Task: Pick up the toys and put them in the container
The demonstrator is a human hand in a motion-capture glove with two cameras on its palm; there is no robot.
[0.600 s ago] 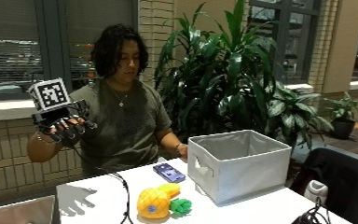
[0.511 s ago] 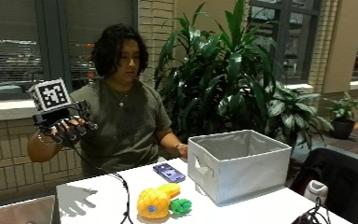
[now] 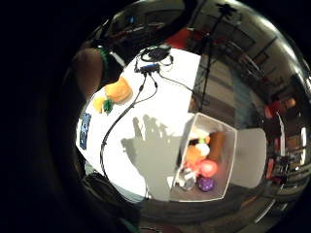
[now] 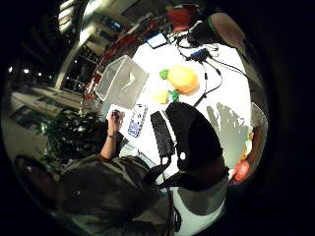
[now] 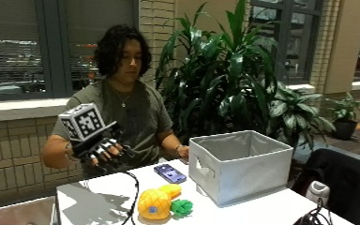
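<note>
Gloved right hand [image 5: 105, 151] hangs in the air above the near-left part of the counter [image 5: 99, 197], holding nothing. Fingers [image 5: 112, 149] loosely spread and slightly curled, pointing down. Their spread shadow falls on the white top.

Toys left out: a yellow-orange pineapple-like plush [image 5: 155, 202] with a small green piece [image 5: 181, 206] just beside it, lying on the counter between the hand and the grey fabric container [image 5: 239, 164]. The little-finger-side palm view looks down into a bin that already holds several toys [image 3: 201, 162].

A blue phone [image 5: 170, 173] lies behind the plush, near the container's corner. A black cable [image 5: 132, 197] runs across the counter just beside the plush.

Risks, as judged from here:
- Cable lies next to the plush; a descending hand may snag it or drag it along with the toy.
- Green piece is small and close to the plush; one grasp may take only one, or knock the other aside, possibly toward the counter edge.
- Whether green piece is attached to the plush: cannot tell.
- Soft container walls may fold if the hand clips the rim on the drop.
- Phone could be nudged on the carry.
</note>
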